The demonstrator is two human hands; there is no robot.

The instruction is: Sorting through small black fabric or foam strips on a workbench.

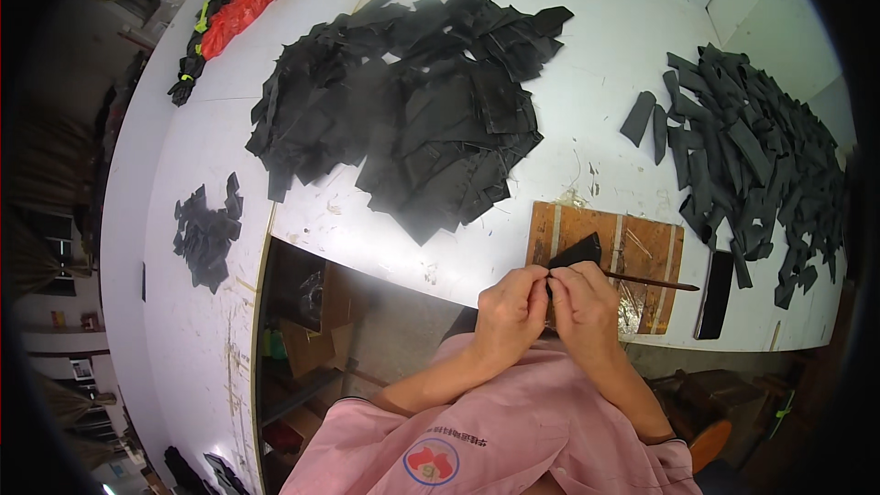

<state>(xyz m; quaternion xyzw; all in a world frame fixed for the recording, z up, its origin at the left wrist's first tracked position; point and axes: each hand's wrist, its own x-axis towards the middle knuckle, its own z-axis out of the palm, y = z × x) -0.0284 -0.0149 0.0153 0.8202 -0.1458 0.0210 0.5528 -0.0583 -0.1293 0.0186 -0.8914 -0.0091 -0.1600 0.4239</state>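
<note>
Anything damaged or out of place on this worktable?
The wooden board looks worn: its brown surface is patchy, with a crinkled, shiny patch near the lower edge. Small specks litter the white table just beyond it. No spill stands out.

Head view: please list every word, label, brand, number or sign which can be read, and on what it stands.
Shirt: a row of dark characters, not copied here.
Emblem on it: blue-rimmed, red inside; any lettering too small to read.
Held cloth: no text visible.
White item at far left: too small to read.
</note>
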